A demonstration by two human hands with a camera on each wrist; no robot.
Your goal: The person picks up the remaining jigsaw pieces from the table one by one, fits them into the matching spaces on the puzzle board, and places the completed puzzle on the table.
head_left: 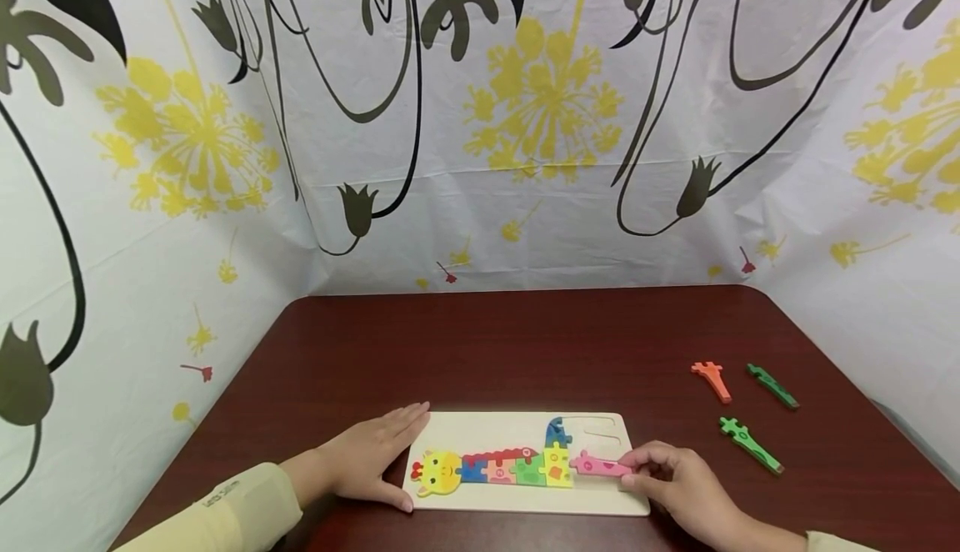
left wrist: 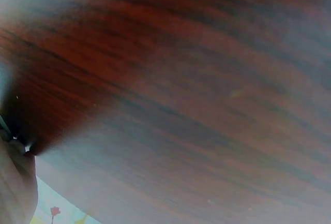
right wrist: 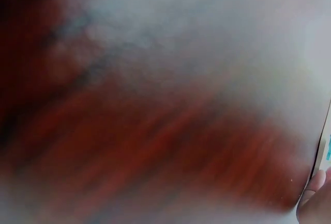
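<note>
A pale wooden puzzle board (head_left: 517,421) lies near the front of the table, with a giraffe of coloured pieces from its yellow head (head_left: 438,473) to a blue piece (head_left: 556,432). My left hand (head_left: 378,456) rests against the board's left end, fingers straight and thumb spread. Between thumb and fingers, my right hand (head_left: 678,481) pinches a pink puzzle piece (head_left: 600,464) over the board's right part, its knobbed end beside the yellow body piece (head_left: 557,467). Whether the pink piece touches the board cannot be told. Both wrist views show mostly blurred table and only a little of each hand.
Right of the board lie an orange puzzle piece (head_left: 712,381), a dark green piece (head_left: 773,386) and a lighter green piece (head_left: 752,445). The brown table (head_left: 495,352) meets a patterned white cloth (head_left: 450,143) at the back and sides.
</note>
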